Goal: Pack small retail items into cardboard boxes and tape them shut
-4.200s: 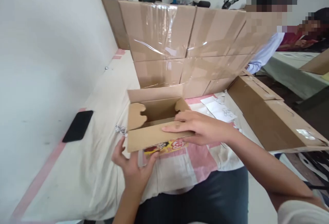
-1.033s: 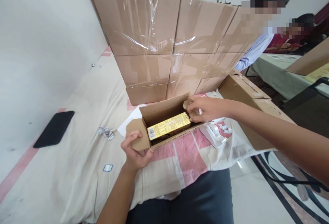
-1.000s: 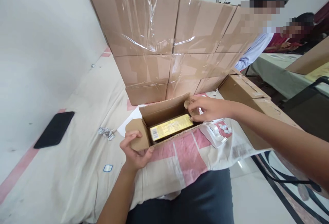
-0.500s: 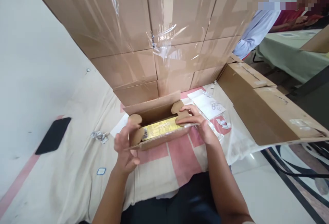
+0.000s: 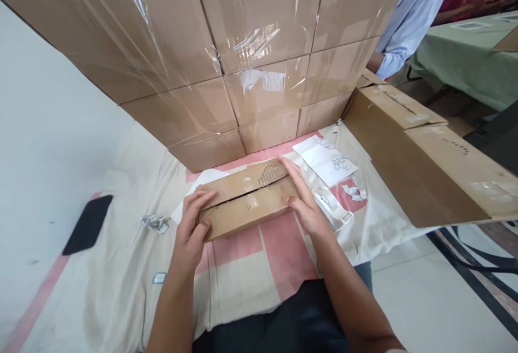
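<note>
A long brown cardboard box (image 5: 246, 202) lies across the cloth in front of me, its two top flaps folded down with a narrow dark gap between them. My left hand (image 5: 194, 218) grips the left end, thumb on the near flap and fingers over the far one. At the opposite end, my right hand (image 5: 301, 196) holds the box with its thumb on the near flap and fingers along the far edge. Whatever lies inside is hidden by the flaps. Just right of the box rests a white plastic tape dispenser-like object (image 5: 334, 210).
Tall stacked cartons in clear wrap (image 5: 267, 88) rise behind the box. Low cardboard boxes (image 5: 429, 169) line the right side. A white sheet (image 5: 324, 161) carries small paper labels. A black phone (image 5: 88, 224) and crumpled scraps (image 5: 154, 223) lie left. A person's blue sleeve (image 5: 408, 29) shows beyond.
The top flaps have been folded down over the yellow package inside. Both hands have shifted from the raised flaps to holding the box's ends. The view has tilted slightly.
</note>
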Demonstrator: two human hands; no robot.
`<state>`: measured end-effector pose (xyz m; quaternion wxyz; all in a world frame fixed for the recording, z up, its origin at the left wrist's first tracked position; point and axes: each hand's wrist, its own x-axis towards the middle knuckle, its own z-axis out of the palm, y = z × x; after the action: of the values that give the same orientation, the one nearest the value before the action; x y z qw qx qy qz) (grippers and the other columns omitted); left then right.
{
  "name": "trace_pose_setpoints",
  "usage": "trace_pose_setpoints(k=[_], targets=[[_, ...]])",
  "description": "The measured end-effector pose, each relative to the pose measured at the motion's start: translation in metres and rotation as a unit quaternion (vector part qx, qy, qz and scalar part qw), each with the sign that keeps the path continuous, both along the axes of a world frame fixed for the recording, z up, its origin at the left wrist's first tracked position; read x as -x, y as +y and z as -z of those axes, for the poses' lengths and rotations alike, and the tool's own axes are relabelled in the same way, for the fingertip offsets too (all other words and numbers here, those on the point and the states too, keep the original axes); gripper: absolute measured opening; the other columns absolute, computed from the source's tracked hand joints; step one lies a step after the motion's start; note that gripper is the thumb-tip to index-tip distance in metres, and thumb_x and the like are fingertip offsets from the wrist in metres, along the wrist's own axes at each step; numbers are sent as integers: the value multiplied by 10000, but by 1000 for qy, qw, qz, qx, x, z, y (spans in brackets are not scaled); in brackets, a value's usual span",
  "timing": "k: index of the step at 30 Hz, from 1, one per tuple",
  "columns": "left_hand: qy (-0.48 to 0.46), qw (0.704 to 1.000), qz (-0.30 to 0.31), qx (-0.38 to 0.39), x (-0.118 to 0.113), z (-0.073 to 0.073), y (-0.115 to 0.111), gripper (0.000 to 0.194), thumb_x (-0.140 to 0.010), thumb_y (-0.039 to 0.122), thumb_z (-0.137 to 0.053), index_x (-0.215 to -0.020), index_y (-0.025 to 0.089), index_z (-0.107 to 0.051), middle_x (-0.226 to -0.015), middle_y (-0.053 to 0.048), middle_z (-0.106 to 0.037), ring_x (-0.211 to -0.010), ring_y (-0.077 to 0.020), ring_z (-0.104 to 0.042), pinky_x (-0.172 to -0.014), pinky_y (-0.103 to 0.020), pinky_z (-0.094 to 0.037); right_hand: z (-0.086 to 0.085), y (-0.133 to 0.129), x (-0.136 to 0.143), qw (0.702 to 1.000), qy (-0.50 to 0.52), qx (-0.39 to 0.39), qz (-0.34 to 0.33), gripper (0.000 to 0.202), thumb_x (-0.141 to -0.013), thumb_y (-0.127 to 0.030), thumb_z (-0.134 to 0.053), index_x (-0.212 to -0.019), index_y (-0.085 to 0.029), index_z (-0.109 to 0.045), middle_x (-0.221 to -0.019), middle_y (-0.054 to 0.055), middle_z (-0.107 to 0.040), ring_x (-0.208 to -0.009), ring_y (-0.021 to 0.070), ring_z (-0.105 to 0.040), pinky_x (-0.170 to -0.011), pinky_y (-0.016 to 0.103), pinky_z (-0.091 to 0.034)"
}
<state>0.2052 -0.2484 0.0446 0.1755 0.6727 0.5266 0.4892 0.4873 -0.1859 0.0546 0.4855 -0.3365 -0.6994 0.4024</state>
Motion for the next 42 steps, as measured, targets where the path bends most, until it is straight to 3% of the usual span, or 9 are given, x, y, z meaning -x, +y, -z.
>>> trace_pose_setpoints(k=[5,14,21,27,29,32,34,39,42], targets=[[95,995,10,31,-18,-20,-20,274,-972,286,-567,-1195,347,-715,-1358,-37,-613,-1291,-271,-565,-1132,-504,-434,-3,-9,2,994,-1,-78,71,211,-893,-250,-528,-958,-268,-728,-1281,79,-606,-1354,293,-493,-1237,535,-286],[352,935,-10,-34,-62,-38,-49,474,-939,370,-655,-1406,323,-594,-1358,-78,-656,-1429,-397,-444,-1208,-685,-211,-6,-23,-10,992,-62,-70,87,266,-931,-202,-480,-963,-284,-731,-1222,65,-663,-1347,294,-469,-1169,548,-365],[402,913,-7,-64,-75,-33,-47,502,-952,329,-632,-1448,295,-566,-1296,-88,-695,-1396,-393,-506,-1171,-579,-340,-17,-40,-58,973,-172,-94,119,298,-1041,-325,-407,-1197,-289,-658,-1368,72,-609,-1315,319,-497,-1111,556,-313],[339,935,-64,-79,-102,-40,-48,552,-902,337,-697,-1434,256,-577,-1384,-162,-633,-1373,-421,-531,-1205,-675,-255,1,-44,-117,924,-275,108,245,334,-1045,-401,-399,-989,-249,-691,-1105,88,-646,-1079,296,-548,-983,506,-354],[304,944,10,-125,-124,-41,-46,565,-886,259,-715,-1431,233,-570,-1386,-149,-639,-1404,-368,-515,-1216,-593,-330,13,-40,-129,924,-268,143,233,359,-1035,-436,-413,-863,-230,-652,-1000,77,-630,-997,274,-554,-936,466,-395],[236,917,272,-173,-168,-30,-37,457,-918,139,-643,-1364,225,-593,-1323,-77,-695,-1386,-216,-550,-1145,-363,-488,24,-38,-137,939,-229,151,208,395,-1023,-455,-438,-732,-220,-566,-885,54,-587,-911,238,-551,-889,410,-434],[229,899,336,-164,-200,-11,-27,438,-924,88,-600,-1341,220,-588,-1416,-95,-639,-1450,-224,-479,-1155,-380,-483,27,-40,-138,948,-201,155,191,398,-1017,-433,-448,-697,-216,-542,-856,44,-568,-893,225,-545,-871,391,-437],[227,958,172,-23,-254,46,7,788,-891,186,-665,-1573,175,-270,-1664,-268,-228,-1578,-442,-73,-1169,-705,-345,30,-43,-130,955,-156,189,166,389,-981,-384,-478,-631,-215,-490,-708,12,-513,-786,200,-502,-726,343,-403],[169,977,130,-22,-264,63,21,887,-877,253,-706,-1583,186,-173,-1656,-303,-179,-1565,-456,-139,-1153,-706,-343,33,-41,-126,952,-128,218,172,361,-942,-383,-533,-624,-215,-501,-634,-7,-472,-728,184,-475,-665,323,-370]])
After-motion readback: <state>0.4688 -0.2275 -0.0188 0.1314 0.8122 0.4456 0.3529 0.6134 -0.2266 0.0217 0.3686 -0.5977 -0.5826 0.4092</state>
